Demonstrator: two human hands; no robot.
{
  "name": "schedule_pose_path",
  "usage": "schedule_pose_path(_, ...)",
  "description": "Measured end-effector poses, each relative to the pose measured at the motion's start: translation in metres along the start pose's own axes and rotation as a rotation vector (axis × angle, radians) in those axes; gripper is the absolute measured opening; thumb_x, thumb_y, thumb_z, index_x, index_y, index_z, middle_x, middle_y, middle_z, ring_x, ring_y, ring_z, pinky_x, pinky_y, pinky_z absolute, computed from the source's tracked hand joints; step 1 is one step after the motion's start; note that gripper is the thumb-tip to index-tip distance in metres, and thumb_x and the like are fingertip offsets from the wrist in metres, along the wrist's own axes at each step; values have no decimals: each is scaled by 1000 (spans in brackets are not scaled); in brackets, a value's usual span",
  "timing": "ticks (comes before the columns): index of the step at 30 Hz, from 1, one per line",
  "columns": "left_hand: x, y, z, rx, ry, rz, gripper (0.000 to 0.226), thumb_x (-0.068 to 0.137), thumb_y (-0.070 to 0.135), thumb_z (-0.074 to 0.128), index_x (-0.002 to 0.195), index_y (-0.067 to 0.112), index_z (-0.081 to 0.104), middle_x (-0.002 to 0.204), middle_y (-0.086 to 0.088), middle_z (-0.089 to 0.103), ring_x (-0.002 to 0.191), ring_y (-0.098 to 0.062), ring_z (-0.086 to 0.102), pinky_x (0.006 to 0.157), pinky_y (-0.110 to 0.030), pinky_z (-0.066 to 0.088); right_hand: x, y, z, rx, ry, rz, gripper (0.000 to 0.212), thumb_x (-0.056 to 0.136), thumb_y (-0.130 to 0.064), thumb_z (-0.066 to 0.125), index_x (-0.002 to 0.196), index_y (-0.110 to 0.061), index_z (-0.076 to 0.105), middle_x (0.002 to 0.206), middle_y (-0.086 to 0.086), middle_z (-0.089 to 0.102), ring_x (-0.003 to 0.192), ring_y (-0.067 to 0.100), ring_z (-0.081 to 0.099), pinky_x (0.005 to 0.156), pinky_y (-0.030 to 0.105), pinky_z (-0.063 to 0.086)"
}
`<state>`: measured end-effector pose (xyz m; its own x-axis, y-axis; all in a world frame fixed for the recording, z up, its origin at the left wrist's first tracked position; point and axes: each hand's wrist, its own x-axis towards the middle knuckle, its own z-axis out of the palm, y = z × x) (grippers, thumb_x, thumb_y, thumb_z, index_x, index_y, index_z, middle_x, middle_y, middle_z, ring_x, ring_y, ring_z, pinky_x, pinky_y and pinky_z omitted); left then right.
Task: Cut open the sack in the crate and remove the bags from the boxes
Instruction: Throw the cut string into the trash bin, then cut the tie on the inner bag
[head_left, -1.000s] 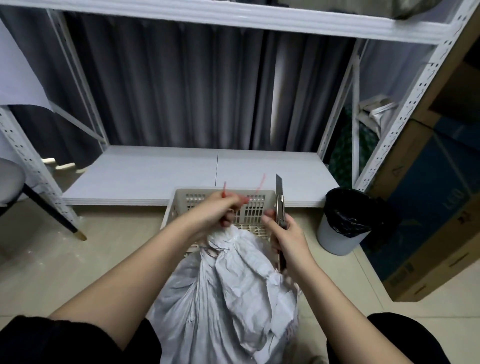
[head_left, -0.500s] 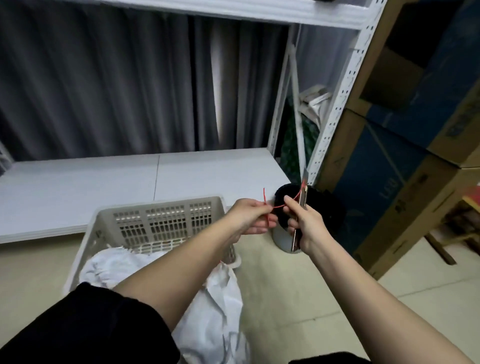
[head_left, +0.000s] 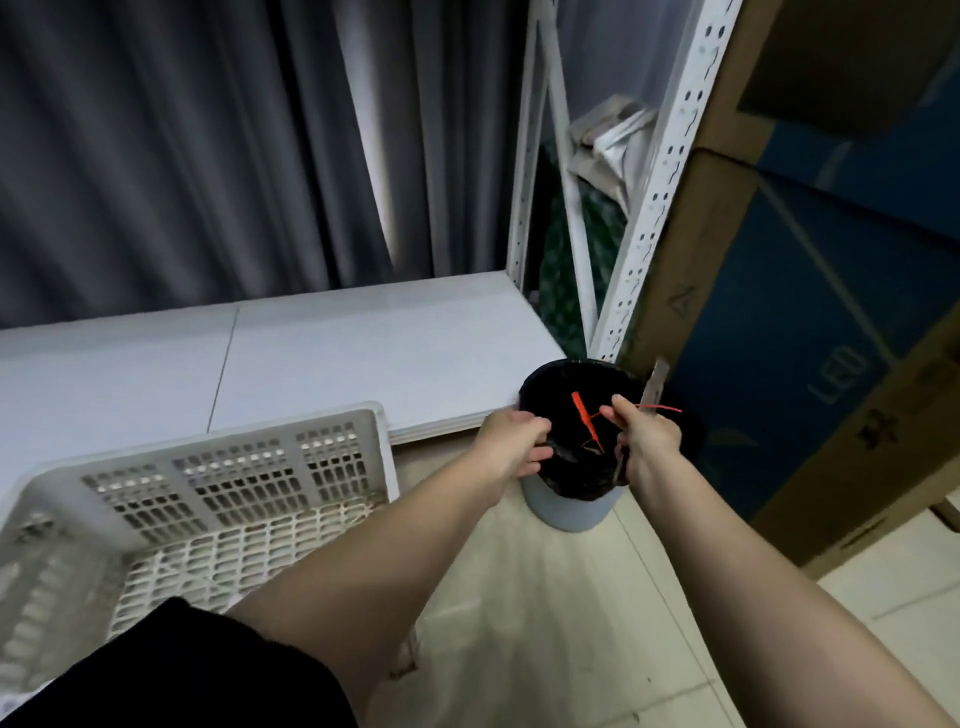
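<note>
Over the black-lined waste bin (head_left: 571, 499) at centre right of the frame, we are getting rid of the red tie (head_left: 584, 421) that closed the sack. Our right hand (head_left: 647, 441) has its fingers curled round a utility knife (head_left: 653, 387), whose blade points up past the bin's far rim, and it seems to pinch a strand of the tie as well. Our left hand (head_left: 511, 441) hovers at the bin's near rim, fingers loosely extended, holding nothing that we can make out.

The plastic crate (head_left: 234, 467) sits at lower left on the tiled floor. Only a sliver of white at the bottom left edge may be the sack; the rest is hidden behind our dark sleeve (head_left: 182, 670). No boxes or bags can be made out inside.

To do this step well, we judge the tie should be let go squarely above the liner, with the blade kept pointing away from the left hand's fingers. The knife is best retracted or held low before we turn toward the crate again. Cardboard boxes (head_left: 831, 312) lean at the right of the frame.
</note>
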<state>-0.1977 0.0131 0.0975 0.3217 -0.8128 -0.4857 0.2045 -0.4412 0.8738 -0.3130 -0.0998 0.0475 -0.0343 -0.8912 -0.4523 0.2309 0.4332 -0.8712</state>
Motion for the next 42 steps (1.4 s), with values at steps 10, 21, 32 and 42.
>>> schedule_pose_path(10, 2, -2, -22, 100, 42, -29, 15, 95, 17, 47, 81, 21, 51, 96, -1, 60, 70, -6, 60, 61, -18, 43, 23, 5, -29, -198, -96, -2, 16, 90, -12, 63, 102, -6, 56, 93, 10, 66, 25, 3, 26, 32, 13, 26)
schedule_pose_path(21, -132, 35, -59, 807, -159, 125, 16, 91, 14, 48, 76, 14, 53, 71, 0, 63, 64, -13, 61, 57, -21, 41, -170, 14, 2, -317, -396, 97, 20, 94, -18, 48, 74, -15, 53, 43, -6, 50, 26, 3, 25, 35, 11, 20)
schedule_pose_path(32, -265, -33, -141, 1562, 235, 206, 41, 90, 52, 47, 114, 21, 58, 119, -4, 62, 104, -25, 60, 85, -35, 48, -346, 73, -3, -546, -661, -65, 22, 92, -5, 52, 74, -16, 47, 67, 2, 52, 27, -2, 38, 34, 13, 29)
schedule_pose_path(42, -283, -87, -167, 1533, 121, 134, 94, 72, 65, 59, 147, 22, 22, 152, -6, 27, 142, -24, 22, 114, -44, 19, -367, 102, -4, -602, -706, 71, 25, 82, 4, 63, 79, -16, 48, 65, -2, 53, 33, -4, 48, 36, 12, 36)
